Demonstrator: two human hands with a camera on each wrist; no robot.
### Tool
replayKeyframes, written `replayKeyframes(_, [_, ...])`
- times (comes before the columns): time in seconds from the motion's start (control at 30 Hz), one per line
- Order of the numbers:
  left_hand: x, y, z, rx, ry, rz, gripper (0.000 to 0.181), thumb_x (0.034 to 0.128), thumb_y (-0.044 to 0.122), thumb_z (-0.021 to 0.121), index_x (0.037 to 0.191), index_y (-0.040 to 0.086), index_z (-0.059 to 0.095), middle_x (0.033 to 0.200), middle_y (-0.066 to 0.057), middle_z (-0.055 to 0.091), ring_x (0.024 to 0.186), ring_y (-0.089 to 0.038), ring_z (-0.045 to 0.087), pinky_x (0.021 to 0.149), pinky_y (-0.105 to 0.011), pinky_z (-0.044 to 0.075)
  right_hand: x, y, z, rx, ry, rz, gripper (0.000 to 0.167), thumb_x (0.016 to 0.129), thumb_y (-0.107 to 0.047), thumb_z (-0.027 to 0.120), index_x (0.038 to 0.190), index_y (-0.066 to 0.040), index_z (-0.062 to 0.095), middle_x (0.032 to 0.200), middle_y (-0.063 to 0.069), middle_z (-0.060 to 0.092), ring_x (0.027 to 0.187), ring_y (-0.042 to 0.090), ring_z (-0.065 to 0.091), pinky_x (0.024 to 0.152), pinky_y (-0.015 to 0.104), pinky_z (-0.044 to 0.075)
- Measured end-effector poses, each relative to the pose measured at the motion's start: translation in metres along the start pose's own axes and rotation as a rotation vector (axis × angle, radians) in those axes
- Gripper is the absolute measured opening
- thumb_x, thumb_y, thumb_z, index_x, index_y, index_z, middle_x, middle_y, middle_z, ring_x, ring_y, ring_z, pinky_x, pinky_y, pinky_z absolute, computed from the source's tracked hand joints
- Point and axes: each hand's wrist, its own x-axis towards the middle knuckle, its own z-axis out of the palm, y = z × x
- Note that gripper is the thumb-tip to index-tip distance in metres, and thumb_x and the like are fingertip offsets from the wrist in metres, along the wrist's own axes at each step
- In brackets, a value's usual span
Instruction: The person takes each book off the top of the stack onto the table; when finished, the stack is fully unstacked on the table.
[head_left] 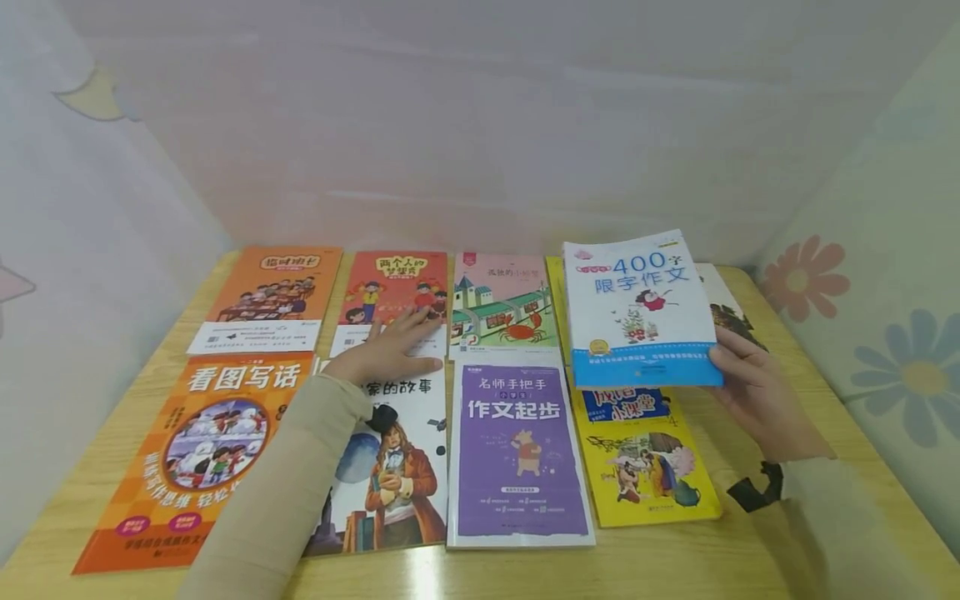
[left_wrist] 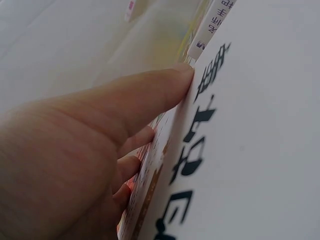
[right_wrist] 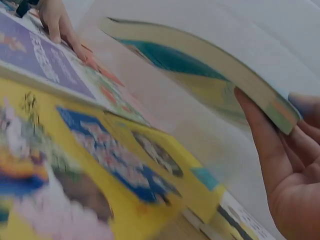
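In the head view my left hand [head_left: 393,346] rests with spread fingers on the lower part of a red book [head_left: 397,287], its thumb over the top edge of a white book [head_left: 408,467] picturing a person in a top hat. The left wrist view shows that hand [left_wrist: 70,145] from the side, fingers extended. My right hand [head_left: 753,392] grips the lower right corner of a white and blue book [head_left: 641,308], raised above the table. In the right wrist view the lifted book [right_wrist: 200,47] bends slightly, thumb and fingers on opposite sides of it.
Two rows of books lie on a wooden table [head_left: 405,575]: orange books [head_left: 277,287] at left, a pink-green book [head_left: 506,308], a purple book [head_left: 521,450], and a yellow book [head_left: 652,475] below the raised one. Another book [head_left: 727,304] is partly hidden behind it. Pale curtains [head_left: 480,125] surround the table.
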Motion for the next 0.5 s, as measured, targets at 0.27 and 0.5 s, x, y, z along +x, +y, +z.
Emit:
replayKeyframes(0.27, [0.003, 0.001, -0.004, -0.006, -0.003, 0.001, 0.084, 0.0990, 0.060, 0.054, 0.165, 0.026, 0.013, 0.171, -0.004, -0.003, 0.154, -0.031, -0.014, 0.114, -0.067, -0.018, -0.049, -0.020, -0.040, 0.079, -0.187, -0.028, 0.054, 0.108, 0.006, 0.014, 0.153, -0.002, 0.042, 0.141, 0.011, 0.059, 0.111, 0.022, 0.067, 0.093, 0.029, 0.056])
replayKeyframes(0.5, [0.011, 0.001, -0.003, 0.000, 0.003, 0.000, 0.085, 0.0981, 0.061, 0.054, 0.165, 0.025, 0.014, 0.171, -0.004, -0.002, 0.154, -0.031, -0.014, 0.114, -0.067, -0.017, -0.095, -0.033, -0.071, 0.069, -0.195, -0.027, 0.059, 0.107, 0.004, 0.005, 0.159, -0.005, 0.032, 0.147, 0.010, 0.055, 0.117, 0.023, 0.065, 0.094, 0.032, 0.056])
